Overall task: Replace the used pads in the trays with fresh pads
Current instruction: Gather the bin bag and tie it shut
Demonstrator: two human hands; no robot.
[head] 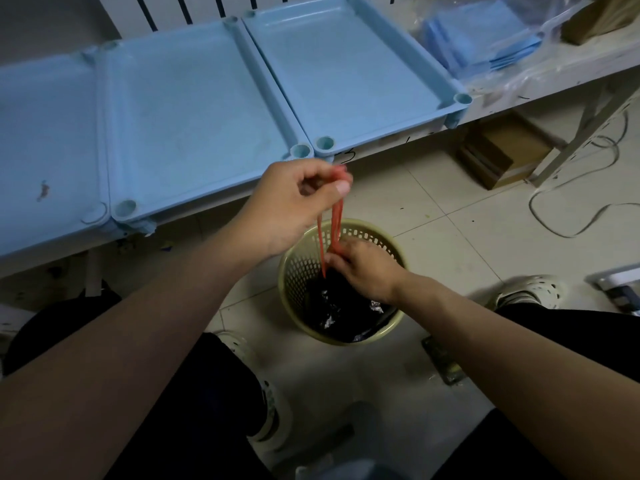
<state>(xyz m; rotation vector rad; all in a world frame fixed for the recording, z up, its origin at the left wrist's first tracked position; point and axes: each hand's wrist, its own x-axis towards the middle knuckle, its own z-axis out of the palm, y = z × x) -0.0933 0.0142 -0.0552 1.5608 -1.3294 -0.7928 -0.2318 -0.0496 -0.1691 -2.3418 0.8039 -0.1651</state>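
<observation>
A person's left hand (294, 206) is pinching thin red drawstrings (335, 220); below those fingers, the right hand (367, 271) is gripping the strings at a black plastic bag (346, 317) inside a pale yellow perforated basket (298, 271). A steady upward pull should cinch it neatly. Beyond the fingers, pale blue plastic trays (194, 98) are sitting without pads, folded blue pads (485, 39) farther right.

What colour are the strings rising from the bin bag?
Red; the strings show best in the head view.
</observation>
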